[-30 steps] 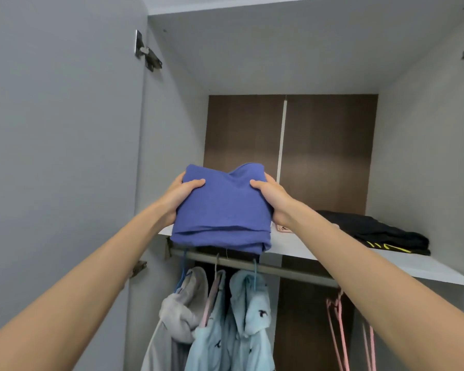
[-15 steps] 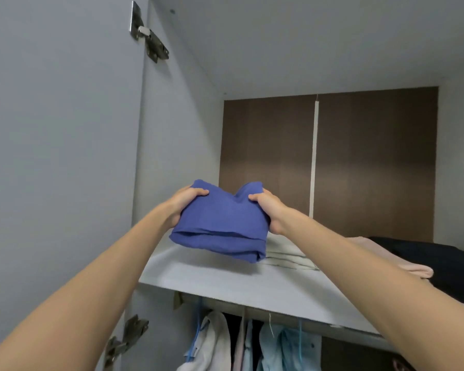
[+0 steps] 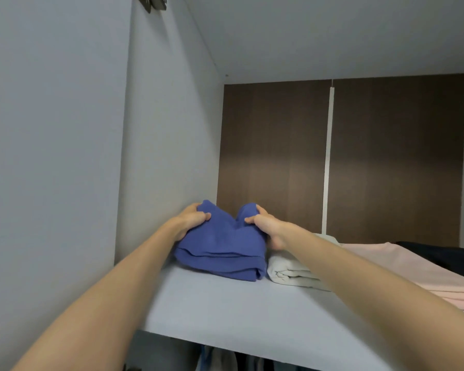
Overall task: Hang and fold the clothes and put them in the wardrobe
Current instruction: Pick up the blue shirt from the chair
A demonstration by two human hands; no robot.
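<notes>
Now the folded blue shirt (image 3: 220, 250) is gripped by the left hand (image 3: 189, 219) and right hand (image 3: 265, 226); it should be lowered flat beside the white towel (image 3: 289, 271) before release.

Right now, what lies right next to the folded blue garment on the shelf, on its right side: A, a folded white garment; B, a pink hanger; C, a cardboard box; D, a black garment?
A: the white garment lies folded on the shelf, directly at the right edge of the blue garment.
</notes>
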